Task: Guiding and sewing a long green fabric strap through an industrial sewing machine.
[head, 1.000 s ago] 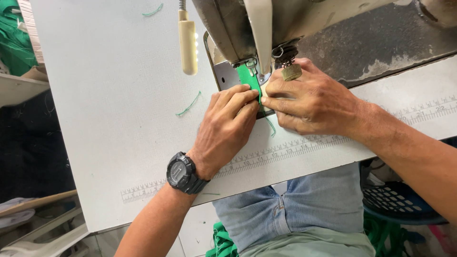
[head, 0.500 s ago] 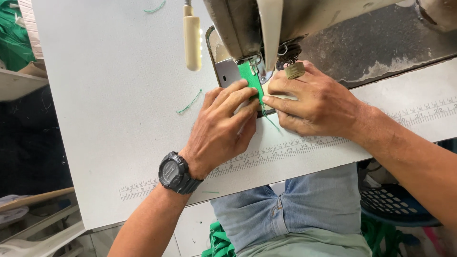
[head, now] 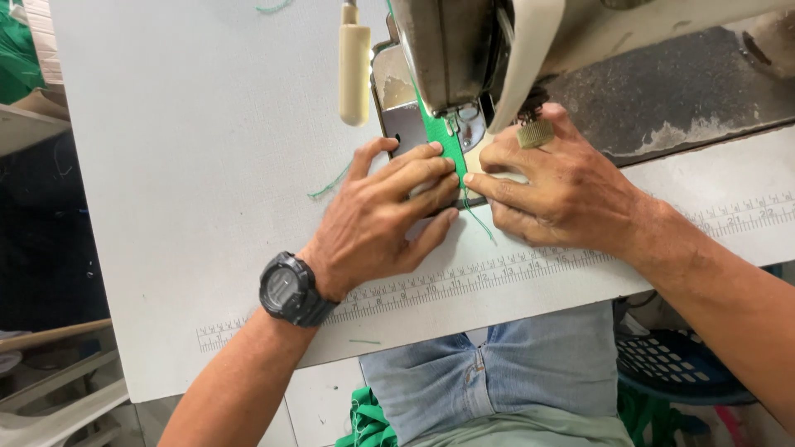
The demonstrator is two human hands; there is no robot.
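Observation:
A narrow green fabric strip (head: 440,142) runs under the presser foot (head: 460,126) of a grey sewing machine (head: 464,50). My left hand (head: 383,217), with a black watch on its wrist, lies flat on the table with its fingertips pressing the strip from the left. My right hand (head: 556,192) rests on the other side, its fingertips pinching the strip's near end just in front of the foot. The fingertips of both hands almost meet. A loose green thread (head: 479,220) trails from the strip between them.
The white table (head: 199,165) carries a printed ruler strip (head: 464,280) along its near edge. A cream lamp tube (head: 354,71) hangs left of the machine head. Green fabric (head: 364,422) lies by my jeans, a blue basket (head: 679,364) to the right, wooden shelves at left.
Both hands have stayed on the strip, with the left hand spreading flatter and its fingertips sliding slightly toward the presser foot. The strip looks a little further under the foot.

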